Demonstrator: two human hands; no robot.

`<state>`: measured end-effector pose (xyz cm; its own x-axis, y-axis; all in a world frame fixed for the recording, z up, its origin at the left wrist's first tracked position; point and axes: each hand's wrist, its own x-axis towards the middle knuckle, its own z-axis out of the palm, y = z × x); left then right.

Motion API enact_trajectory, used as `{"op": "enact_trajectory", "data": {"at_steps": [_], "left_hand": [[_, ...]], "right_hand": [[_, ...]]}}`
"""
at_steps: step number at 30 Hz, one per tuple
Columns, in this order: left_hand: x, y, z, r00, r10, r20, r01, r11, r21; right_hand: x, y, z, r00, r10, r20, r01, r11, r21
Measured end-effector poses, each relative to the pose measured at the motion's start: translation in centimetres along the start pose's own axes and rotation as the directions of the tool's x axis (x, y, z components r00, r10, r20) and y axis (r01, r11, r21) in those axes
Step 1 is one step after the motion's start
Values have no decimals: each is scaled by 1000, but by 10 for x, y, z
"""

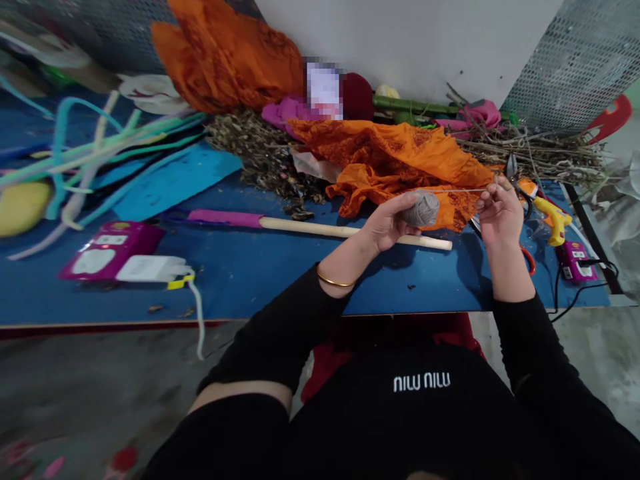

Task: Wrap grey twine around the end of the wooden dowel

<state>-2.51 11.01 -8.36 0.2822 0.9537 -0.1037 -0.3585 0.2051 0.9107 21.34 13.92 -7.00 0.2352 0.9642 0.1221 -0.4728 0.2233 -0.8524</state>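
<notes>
My left hand point(389, 221) is closed round a ball of grey yarn point(423, 209), above a pale wooden stick point(305, 227) whose left part is wrapped in pink. A strand of yarn point(463, 191) runs taut from the ball to my right hand point(500, 208), where the fingertips pinch it. Orange patterned cloth point(400, 157) lies crumpled behind both hands, its near corner between them. Beyond my right hand, the tips of a pair of pliers point(511, 165) stick up; their handles are partly hidden.
At the right are a yellow glue gun point(553, 217), a purple power box point(576, 263) with black cords, and dry twigs point(560, 157). A purple box point(113, 250) with a white plug, blue sheet point(170, 180) and pale green-blue strips point(100, 150) lie left. Dried plants point(260, 153) are heaped behind.
</notes>
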Motion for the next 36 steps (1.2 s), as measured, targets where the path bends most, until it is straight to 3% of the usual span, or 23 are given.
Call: {"op": "enact_trajectory", "data": {"at_steps": [3,8,12,16,19,22,25,27,30,33,36], "left_hand": [[0,2,1,996,-72,-45,72,997,10],[6,4,0,987,-48,-155,21,985,-173],[11,15,-5,983,-133,-130,90,952,-293],[18,25,-12,982,-168,-91,140,958,-250],[27,25,-14,972,-203,-122,171,958,-231],[38,21,-11,962,-207,-181,176,969,-174],[49,20,-6,956,-39,-292,69,993,93],[57,22,-5,930,178,-323,-36,916,401],[66,26,-8,897,403,-182,-131,635,762],[69,25,-15,893,443,-76,-138,432,891],[63,23,-22,886,460,-61,-135,382,914]], "right_hand": [[9,-9,-8,988,-133,-82,134,991,15],[18,-27,-16,949,-280,-146,289,956,42],[28,-40,-36,908,-328,-262,368,922,121],[44,-48,-69,838,-418,-350,460,887,43],[51,-55,-87,765,-488,-420,532,846,-15],[47,-64,-87,682,-542,-491,614,789,-18],[39,-73,-78,639,-534,-553,639,769,-4],[35,-75,-74,611,-545,-574,648,761,-32],[37,-73,-74,575,-652,-494,686,713,-144],[43,-65,-74,561,-741,-368,712,659,-242],[43,-58,-63,610,-739,-288,706,671,-227]]}}
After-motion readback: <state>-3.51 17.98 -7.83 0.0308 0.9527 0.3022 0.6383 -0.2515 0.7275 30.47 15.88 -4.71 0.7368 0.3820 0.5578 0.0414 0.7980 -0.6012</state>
